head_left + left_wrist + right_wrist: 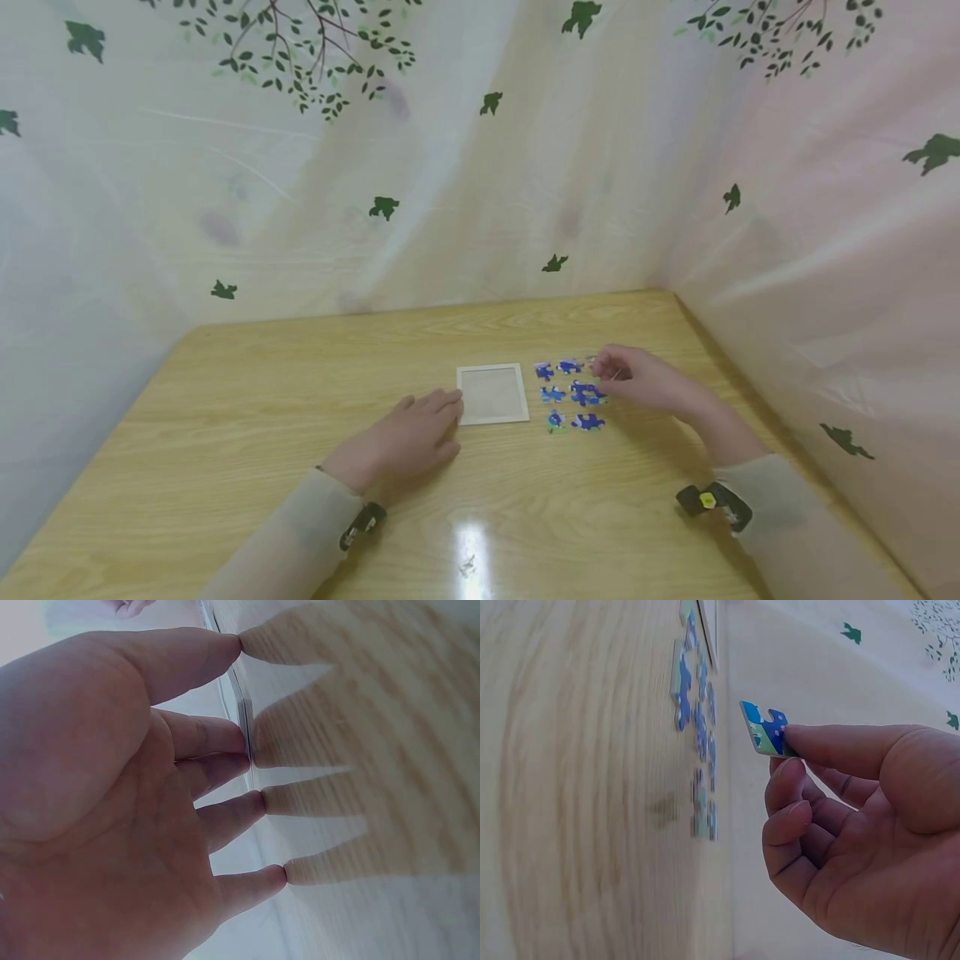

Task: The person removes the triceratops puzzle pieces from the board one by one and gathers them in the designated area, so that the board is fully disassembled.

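Note:
My right hand pinches a blue and green puzzle piece between thumb and fingers, raised off the table, as the right wrist view shows. Below and left of it lie several blue puzzle pieces, loosely set out in rows. A square frame with a white border lies flat to the left of these pieces. My left hand rests at the frame's left edge with fingers extended, fingertips on the border and the tabletop. In the left wrist view the left palm holds nothing.
The wooden table reaches back to a pale curtain printed with leaves, which also hangs along the right side. Black wrist cameras sit on both forearms, the right camera beyond the pieces on the near side. A glare spot shines near the front.

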